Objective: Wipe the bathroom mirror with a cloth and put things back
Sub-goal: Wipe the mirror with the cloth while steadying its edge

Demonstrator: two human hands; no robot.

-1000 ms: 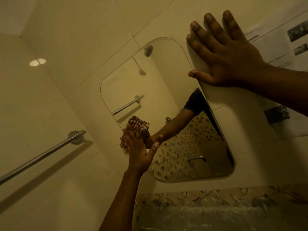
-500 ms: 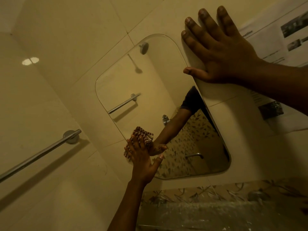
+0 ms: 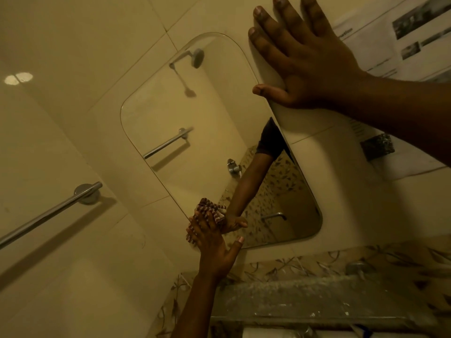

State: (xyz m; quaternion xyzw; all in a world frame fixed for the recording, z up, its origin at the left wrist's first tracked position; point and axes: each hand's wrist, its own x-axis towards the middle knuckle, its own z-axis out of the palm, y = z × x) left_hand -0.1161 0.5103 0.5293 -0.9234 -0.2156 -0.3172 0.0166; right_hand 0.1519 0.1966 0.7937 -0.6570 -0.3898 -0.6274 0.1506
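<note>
A rounded frameless mirror (image 3: 207,132) hangs on the beige tiled wall. My left hand (image 3: 212,242) presses a striped red-and-white cloth (image 3: 210,211) flat against the mirror's lower left edge, fingers spread over it. The cloth is mostly hidden under the hand. My right hand (image 3: 302,62) lies flat and open on the wall tile just right of the mirror's upper right edge, thumb at the rim. The mirror reflects my arm, a shower head and a towel bar.
A chrome towel bar (image 3: 48,215) runs along the left wall. Newspaper sheets (image 3: 400,37) are stuck on the wall at the upper right. A leaf-patterned tile band (image 3: 292,267) and a dusty ledge (image 3: 317,298) lie below the mirror.
My left hand has slid the cloth down the mirror's left side to the lower left edge. My right hand stays flat on the wall.
</note>
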